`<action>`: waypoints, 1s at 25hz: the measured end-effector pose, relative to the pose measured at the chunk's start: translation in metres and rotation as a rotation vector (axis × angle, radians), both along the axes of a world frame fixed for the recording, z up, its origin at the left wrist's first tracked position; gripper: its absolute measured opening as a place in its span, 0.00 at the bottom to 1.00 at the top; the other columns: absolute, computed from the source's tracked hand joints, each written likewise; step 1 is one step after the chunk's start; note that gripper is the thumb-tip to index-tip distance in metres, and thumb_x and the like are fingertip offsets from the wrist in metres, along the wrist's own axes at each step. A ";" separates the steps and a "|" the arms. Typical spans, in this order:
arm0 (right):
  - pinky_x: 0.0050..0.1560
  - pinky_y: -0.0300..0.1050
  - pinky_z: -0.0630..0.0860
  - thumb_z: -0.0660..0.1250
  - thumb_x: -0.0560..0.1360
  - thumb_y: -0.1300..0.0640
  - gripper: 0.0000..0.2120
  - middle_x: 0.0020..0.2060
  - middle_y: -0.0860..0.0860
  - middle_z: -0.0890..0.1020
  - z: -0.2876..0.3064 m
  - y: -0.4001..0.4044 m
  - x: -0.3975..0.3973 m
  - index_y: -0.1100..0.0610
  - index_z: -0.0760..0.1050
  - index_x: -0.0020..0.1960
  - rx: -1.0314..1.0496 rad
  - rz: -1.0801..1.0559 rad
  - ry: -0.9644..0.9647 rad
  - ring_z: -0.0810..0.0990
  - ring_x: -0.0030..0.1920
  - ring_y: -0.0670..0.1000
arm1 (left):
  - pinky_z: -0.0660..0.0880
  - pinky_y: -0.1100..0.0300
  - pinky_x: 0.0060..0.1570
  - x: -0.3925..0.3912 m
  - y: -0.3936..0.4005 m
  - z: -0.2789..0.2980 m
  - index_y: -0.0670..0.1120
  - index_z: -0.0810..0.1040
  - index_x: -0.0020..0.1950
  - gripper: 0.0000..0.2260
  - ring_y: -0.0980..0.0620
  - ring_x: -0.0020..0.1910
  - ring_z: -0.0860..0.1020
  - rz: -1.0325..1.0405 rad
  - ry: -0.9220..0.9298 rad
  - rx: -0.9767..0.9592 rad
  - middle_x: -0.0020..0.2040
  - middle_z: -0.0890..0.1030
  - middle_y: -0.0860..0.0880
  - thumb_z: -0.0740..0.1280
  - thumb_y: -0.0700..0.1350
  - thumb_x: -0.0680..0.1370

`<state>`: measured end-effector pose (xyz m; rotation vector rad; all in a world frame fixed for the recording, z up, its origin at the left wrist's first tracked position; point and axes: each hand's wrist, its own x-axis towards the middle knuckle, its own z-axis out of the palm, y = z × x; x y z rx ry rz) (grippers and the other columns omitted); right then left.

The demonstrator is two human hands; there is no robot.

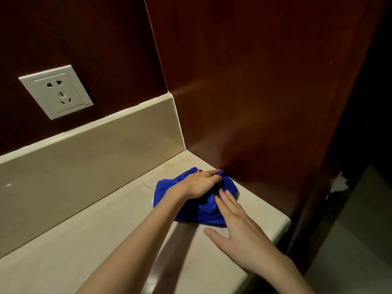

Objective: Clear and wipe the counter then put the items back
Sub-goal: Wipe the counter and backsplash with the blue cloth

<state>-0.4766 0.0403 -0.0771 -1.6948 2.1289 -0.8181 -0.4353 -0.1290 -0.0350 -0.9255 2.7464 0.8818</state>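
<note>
The blue microfibre cloth (196, 200) lies bunched on the beige stone bench (89, 236) at centre frame, close to the corner where the backsplash (89, 149) meets the dark wood side panel (265, 102). The left hand (199, 184) rests on the upper part of the cloth with its fingers curled into the fabric, grasping it. The right hand (237, 221) lies flat at the lower right of the cloth, fingers straight and released, fingertips on the fabric and the thumb spread over the bare bench. No other items appear on the visible bench, so the step in hand is judged to be wiping. To do it well: keep the palm pressing the cloth flat rather than bunched, so more fabric contacts the stone; work the cloth fully into the corner seam and along the foot of the backsplash; then draw overlapping strokes toward the front edge at lower right. Keep the cloth off the wall socket (56, 92) at upper left.
</note>
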 end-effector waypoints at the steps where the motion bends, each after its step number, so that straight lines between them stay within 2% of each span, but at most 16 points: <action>1: 0.76 0.40 0.44 0.57 0.78 0.39 0.36 0.76 0.42 0.41 -0.002 0.008 0.002 0.50 0.43 0.78 -0.029 -0.020 0.010 0.34 0.71 0.37 | 0.56 0.61 0.67 0.000 0.010 -0.001 0.52 0.62 0.76 0.20 0.52 0.73 0.63 -0.011 0.008 -0.013 0.75 0.66 0.50 0.52 0.51 0.83; 5: 0.72 0.33 0.43 0.60 0.77 0.40 0.33 0.76 0.41 0.46 -0.005 0.044 -0.004 0.49 0.51 0.76 -0.109 -0.027 0.011 0.36 0.72 0.36 | 0.59 0.61 0.66 -0.001 0.052 -0.005 0.51 0.63 0.75 0.20 0.51 0.71 0.65 -0.049 0.037 -0.062 0.73 0.68 0.49 0.53 0.48 0.83; 9: 0.66 0.31 0.60 0.64 0.75 0.41 0.29 0.74 0.40 0.46 -0.005 0.085 -0.017 0.46 0.57 0.71 -0.125 -0.020 -0.017 0.50 0.75 0.41 | 0.60 0.60 0.67 -0.008 0.095 -0.010 0.51 0.65 0.75 0.19 0.51 0.71 0.66 -0.060 0.046 -0.098 0.72 0.70 0.49 0.53 0.46 0.83; 12: 0.65 0.31 0.62 0.67 0.73 0.44 0.29 0.72 0.41 0.45 -0.005 0.108 -0.022 0.47 0.58 0.69 -0.133 -0.016 -0.058 0.49 0.74 0.38 | 0.62 0.59 0.66 -0.011 0.128 -0.010 0.52 0.66 0.74 0.18 0.51 0.69 0.68 -0.058 0.081 -0.098 0.70 0.72 0.49 0.54 0.46 0.83; 16: 0.60 0.32 0.67 0.70 0.72 0.52 0.32 0.69 0.42 0.49 -0.015 0.135 -0.028 0.48 0.59 0.71 -0.143 -0.054 -0.088 0.66 0.69 0.43 | 0.65 0.58 0.65 -0.012 0.172 -0.012 0.52 0.68 0.73 0.18 0.52 0.66 0.70 -0.077 0.128 -0.087 0.68 0.75 0.50 0.53 0.46 0.83; 18: 0.62 0.29 0.62 0.70 0.73 0.57 0.32 0.71 0.45 0.53 -0.020 0.140 -0.029 0.50 0.60 0.72 -0.138 -0.079 -0.121 0.65 0.70 0.45 | 0.66 0.60 0.62 -0.015 0.185 -0.011 0.51 0.70 0.72 0.17 0.53 0.64 0.72 -0.101 0.130 -0.090 0.66 0.76 0.50 0.53 0.47 0.83; 21: 0.64 0.30 0.59 0.69 0.73 0.60 0.25 0.72 0.49 0.60 -0.013 0.130 -0.029 0.54 0.67 0.69 -0.238 -0.057 -0.162 0.64 0.71 0.48 | 0.66 0.66 0.59 -0.007 0.182 0.001 0.48 0.72 0.70 0.17 0.54 0.63 0.74 -0.074 0.226 -0.132 0.64 0.78 0.49 0.54 0.48 0.83; 23: 0.69 0.33 0.54 0.67 0.75 0.54 0.25 0.74 0.47 0.57 -0.006 0.123 -0.026 0.52 0.65 0.71 -0.231 0.015 -0.101 0.57 0.75 0.48 | 0.65 0.67 0.60 0.015 0.171 0.005 0.49 0.70 0.71 0.18 0.56 0.63 0.73 -0.037 0.263 -0.168 0.65 0.77 0.52 0.55 0.51 0.83; 25: 0.74 0.47 0.42 0.65 0.73 0.42 0.31 0.75 0.40 0.48 -0.009 0.123 -0.025 0.44 0.57 0.73 -0.169 0.087 -0.002 0.41 0.77 0.46 | 0.61 0.64 0.67 0.042 0.163 0.003 0.53 0.65 0.74 0.23 0.59 0.67 0.69 -0.037 0.227 -0.207 0.70 0.72 0.56 0.57 0.58 0.80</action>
